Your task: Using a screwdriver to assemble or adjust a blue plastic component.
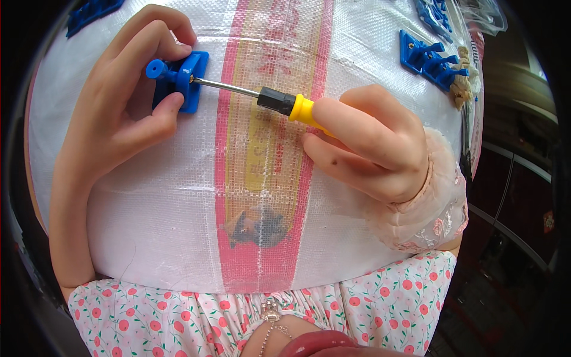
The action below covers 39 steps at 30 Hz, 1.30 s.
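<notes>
Left hand (128, 89) clamped on blue plastic bracket (187, 80) atop white woven sack (166, 202), right hand (372, 143) gripping yellow-handled screwdriver (285, 104), tip in the bracket.

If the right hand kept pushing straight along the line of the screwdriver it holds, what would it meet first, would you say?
The right hand points the screwdriver leftward, and its tip is already at the blue plastic part pinched in the left hand. The part comes first, then probably the left fingers behind it.
</notes>
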{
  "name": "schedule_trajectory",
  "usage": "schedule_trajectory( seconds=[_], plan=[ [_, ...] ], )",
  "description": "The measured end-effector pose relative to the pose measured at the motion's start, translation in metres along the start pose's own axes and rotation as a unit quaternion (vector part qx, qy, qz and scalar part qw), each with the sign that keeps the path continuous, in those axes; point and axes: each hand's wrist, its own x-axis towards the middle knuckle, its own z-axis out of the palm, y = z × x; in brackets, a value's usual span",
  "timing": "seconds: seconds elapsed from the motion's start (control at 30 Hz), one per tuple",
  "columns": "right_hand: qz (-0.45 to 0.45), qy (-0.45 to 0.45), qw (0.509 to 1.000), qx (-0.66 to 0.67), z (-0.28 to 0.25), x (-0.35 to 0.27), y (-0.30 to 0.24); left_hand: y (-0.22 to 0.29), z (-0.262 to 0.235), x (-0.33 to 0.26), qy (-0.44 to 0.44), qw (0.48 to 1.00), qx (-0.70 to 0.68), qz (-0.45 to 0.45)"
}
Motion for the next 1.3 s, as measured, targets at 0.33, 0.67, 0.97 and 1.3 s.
schedule_trajectory(
  seconds=[0.33, 0.67, 0.97, 1.3],
  plan=[
    [0.083, 0.005, 0.993, 0.08, -0.002, -0.001, -0.001, 0.008, 0.0, 0.006, 0.006, 1.0, -0.003, -0.002],
    [0.135, -0.014, 0.987, 0.088, -0.008, 0.003, -0.006, 0.007, -0.001, 0.006, 0.007, 1.0, -0.005, 0.013],
    [0.123, -0.02, 0.989, 0.081, -0.007, 0.004, -0.007, 0.005, 0.0, 0.006, 0.007, 0.999, -0.006, 0.045],
    [0.029, 0.058, 0.998, -0.017, 0.01, 0.001, -0.002, 0.003, 0.002, 0.006, 0.018, 0.998, -0.003, 0.056]
  ],
)
